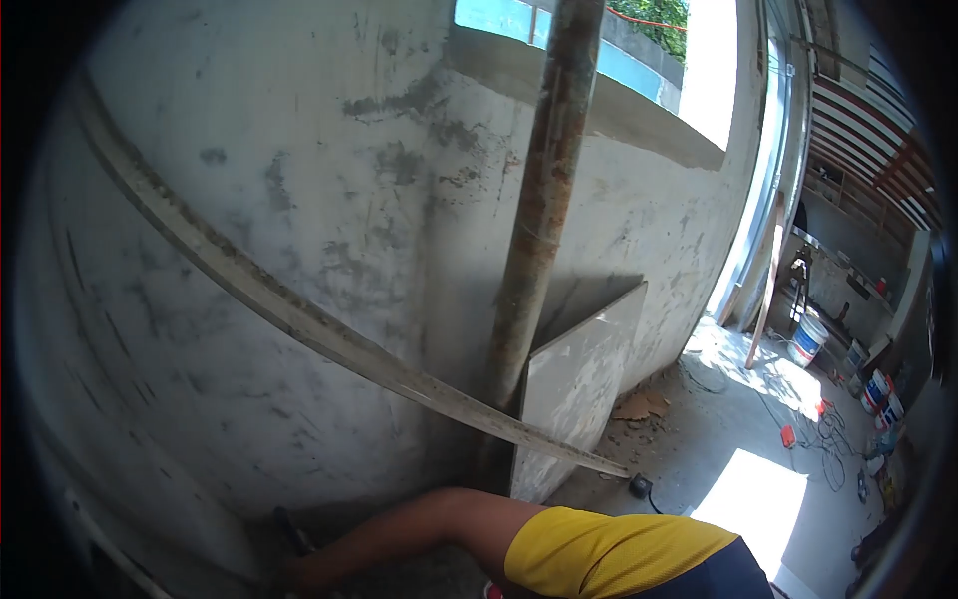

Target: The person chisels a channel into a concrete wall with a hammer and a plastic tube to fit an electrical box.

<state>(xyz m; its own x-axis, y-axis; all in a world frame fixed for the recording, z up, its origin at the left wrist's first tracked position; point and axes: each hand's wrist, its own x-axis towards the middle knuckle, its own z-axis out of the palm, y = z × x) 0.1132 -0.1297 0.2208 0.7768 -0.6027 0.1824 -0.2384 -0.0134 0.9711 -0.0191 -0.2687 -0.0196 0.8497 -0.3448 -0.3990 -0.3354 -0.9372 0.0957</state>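
One hand [289, 574], lower left of the frame, meets rough grey plaster wall [299, 200]; grip cannot be told. Its side cannot be told.

wall [299, 200]: rough matt plaster; pole [544, 200]: rusty metal; tile [579, 389]: smooth

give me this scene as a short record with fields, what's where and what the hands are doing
setting: unfinished room with a grey plastered wall
long tool: pale cement-caked straightedge, slanting down to the right across the wall
prop: rusty vertical metal pipe, standing against the wall
slab: large grey tile, leaning on the wall behind the pipe
arm: bare arm in a yellow sleeve, reaching down and left to the wall's base
hand: hand at the frame's bottom edge, by a dark object; grip and side cannot be told
background: white buckets, orange cable on sunlit floor
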